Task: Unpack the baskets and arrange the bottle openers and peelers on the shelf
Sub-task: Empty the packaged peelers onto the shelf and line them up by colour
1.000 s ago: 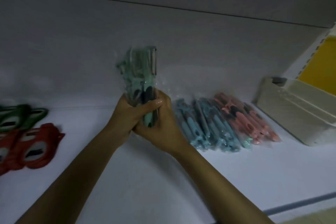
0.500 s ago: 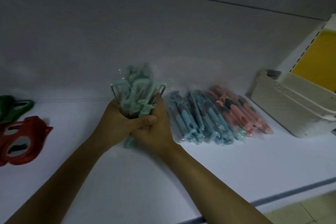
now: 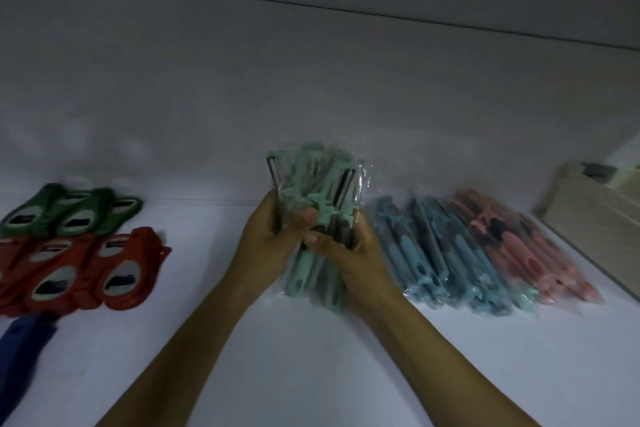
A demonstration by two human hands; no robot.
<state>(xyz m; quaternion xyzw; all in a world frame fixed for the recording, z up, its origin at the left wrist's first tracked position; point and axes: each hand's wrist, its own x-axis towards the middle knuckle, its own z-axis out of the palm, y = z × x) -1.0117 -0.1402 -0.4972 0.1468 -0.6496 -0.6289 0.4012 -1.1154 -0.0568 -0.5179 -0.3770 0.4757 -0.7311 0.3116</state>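
A bundle of mint-green peelers [image 3: 313,184] in clear plastic wrap is held over the middle of the white shelf [image 3: 311,374]. My left hand [image 3: 266,246] grips its left side and my right hand [image 3: 353,253] grips its right side, thumbs across the front. The handles' lower ends point down toward the shelf. To the right lie blue peelers [image 3: 429,253] and pink peelers [image 3: 526,246] in rows. On the left lie green bottle openers [image 3: 72,211] and red bottle openers [image 3: 79,270].
A dark blue opener [image 3: 20,350] shows at the left edge. A beige basket [image 3: 595,218] stands at the far right against the shelf's side. The grey back wall [image 3: 311,80] rises behind everything. Bare shelf shows between the openers and the peelers.
Both hands have lowered the green peeler bundle from upright in the air down to the shelf surface. The view has shifted right, so more openers show at the left.
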